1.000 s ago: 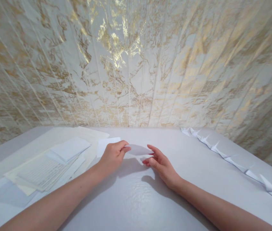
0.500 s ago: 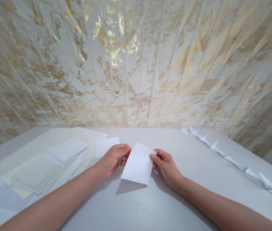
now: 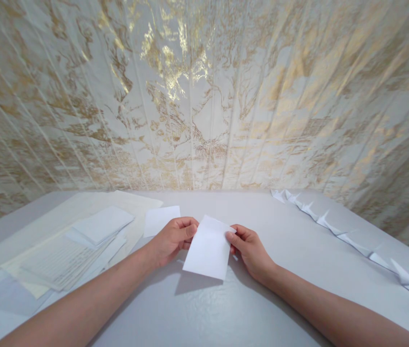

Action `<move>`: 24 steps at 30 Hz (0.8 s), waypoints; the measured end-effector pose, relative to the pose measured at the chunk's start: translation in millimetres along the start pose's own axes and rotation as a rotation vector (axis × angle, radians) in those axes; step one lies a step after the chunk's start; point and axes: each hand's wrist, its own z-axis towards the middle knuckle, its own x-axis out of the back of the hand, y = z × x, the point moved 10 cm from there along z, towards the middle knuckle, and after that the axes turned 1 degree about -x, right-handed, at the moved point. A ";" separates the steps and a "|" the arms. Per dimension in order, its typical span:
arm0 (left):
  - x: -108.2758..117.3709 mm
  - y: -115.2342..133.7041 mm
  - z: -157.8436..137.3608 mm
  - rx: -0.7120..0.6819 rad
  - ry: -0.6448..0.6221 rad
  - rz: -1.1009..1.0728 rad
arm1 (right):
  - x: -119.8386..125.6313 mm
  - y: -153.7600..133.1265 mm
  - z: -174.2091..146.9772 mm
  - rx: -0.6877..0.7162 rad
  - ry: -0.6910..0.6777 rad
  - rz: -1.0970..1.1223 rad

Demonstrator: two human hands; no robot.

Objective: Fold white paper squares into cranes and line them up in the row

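Note:
A blank white sheet of paper (image 3: pixel 208 250) is held tilted just above the table, casting a shadow below its near edge. My right hand (image 3: pixel 250 250) pinches its right edge, thumb on top and fingers behind. At the left edge, my left hand (image 3: pixel 177 238) has its thumb and fingers closed on the sheet near its upper part. Beyond my left hand lies another white piece of paper (image 3: pixel 161 219), flat on the table. The fingertips behind the held sheet are hidden.
To the left lie stacked papers (image 3: pixel 103 224), printed sheets (image 3: pixel 63 262) and larger cream sheets (image 3: pixel 139 198). Several folded white paper cranes (image 3: pixel 323 220) stand in a row along the right side of the table (image 3: pixel 204 320). A gold-patterned curtain (image 3: pixel 204 96) hangs behind.
My left thumb and fingers have closed onto the left edge of the sheet. The sheet has shifted very slightly, and my right hand keeps its pinch.

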 end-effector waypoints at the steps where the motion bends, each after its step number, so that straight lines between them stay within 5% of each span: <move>1: 0.6 -0.4 0.1 0.001 0.002 0.003 | 0.1 -0.1 0.2 0.006 -0.001 0.000; 9: 18.0 4.4 7.4 -0.084 0.096 0.040 | 11.8 -15.1 -0.2 0.102 0.099 -0.040; 24: 5.4 3.9 3.3 -0.063 0.002 -0.004 | 8.3 -9.5 0.4 0.065 0.058 -0.019</move>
